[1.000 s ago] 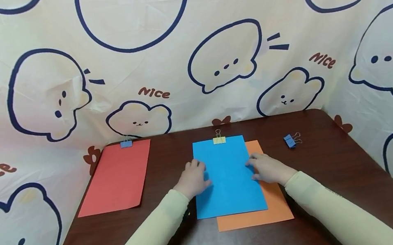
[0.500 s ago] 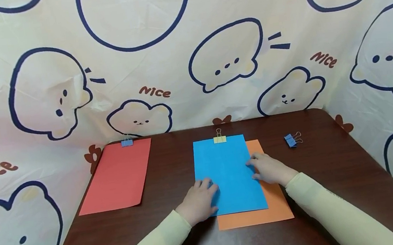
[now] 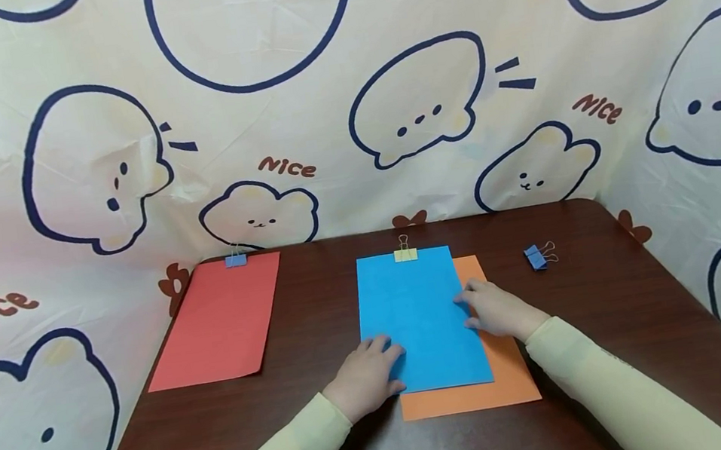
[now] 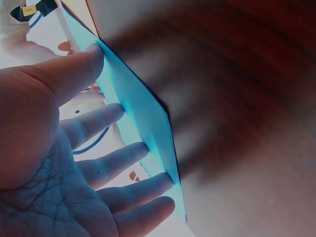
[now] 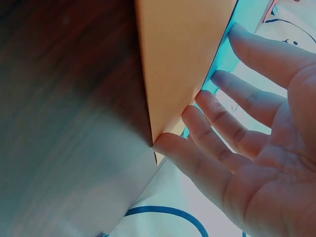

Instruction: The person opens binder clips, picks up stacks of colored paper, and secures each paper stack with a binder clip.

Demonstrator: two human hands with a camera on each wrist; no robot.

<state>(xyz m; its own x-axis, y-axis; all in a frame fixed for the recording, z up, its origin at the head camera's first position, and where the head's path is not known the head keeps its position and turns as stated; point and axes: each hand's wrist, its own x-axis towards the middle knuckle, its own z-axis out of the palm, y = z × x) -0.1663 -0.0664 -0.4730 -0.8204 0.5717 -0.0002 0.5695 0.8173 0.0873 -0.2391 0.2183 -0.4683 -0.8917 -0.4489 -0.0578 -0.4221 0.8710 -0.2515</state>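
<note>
A blue sheet of paper (image 3: 414,317) lies at the middle of the table, a yellow binder clip (image 3: 405,255) on its top edge. Beneath it an orange sheet (image 3: 472,399) sticks out at the right and bottom. My left hand (image 3: 362,378) rests its spread fingertips on the blue sheet's lower left part; the left wrist view shows the fingers (image 4: 133,153) touching the blue paper. With fingers spread, my right hand (image 3: 498,309) rests on the right side, its fingertips (image 5: 220,78) on the blue sheet's edge and on the orange strip.
On the left of the dark wooden table (image 3: 315,299) lies a red sheet (image 3: 219,323) with a blue binder clip (image 3: 236,260) at its top. Another blue binder clip (image 3: 535,257) lies loose at the right. A patterned cloth (image 3: 401,14) hangs behind and at the sides.
My left hand has slid down along the blue sheet's left side toward its lower left corner. The right hand keeps its place, and the papers look unmoved.
</note>
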